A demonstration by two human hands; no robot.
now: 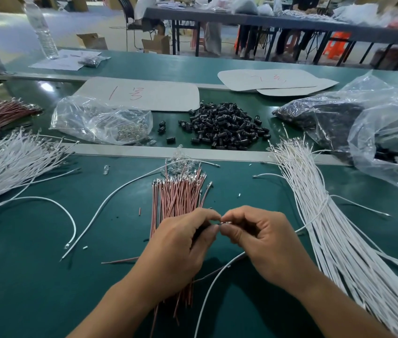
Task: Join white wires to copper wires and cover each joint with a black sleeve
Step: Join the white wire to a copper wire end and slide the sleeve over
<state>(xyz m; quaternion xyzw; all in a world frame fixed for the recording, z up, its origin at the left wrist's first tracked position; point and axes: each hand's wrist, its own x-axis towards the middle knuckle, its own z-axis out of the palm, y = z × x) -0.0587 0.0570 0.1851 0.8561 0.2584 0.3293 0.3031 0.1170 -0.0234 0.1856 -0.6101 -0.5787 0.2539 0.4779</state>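
Observation:
My left hand (180, 242) and my right hand (258, 237) meet fingertip to fingertip above the green table. My right hand pinches a small metal wire terminal (226, 222); a white wire (215, 284) trails down from it. My left hand pinches something at the same spot, mostly hidden by its fingers; which wire it holds I cannot tell. A bundle of copper-coloured wires (178, 196) lies under and beyond my left hand. A pile of black sleeves (224, 128) sits further back. A large bundle of white wires (334, 228) fans out on the right.
More white wires (5, 164) lie at the left, with loose ones (71, 220) curving across the table. A clear bag of small metal parts (102, 120) and a big plastic bag of black parts (363, 123) stand behind. A water bottle (42, 30) is far left.

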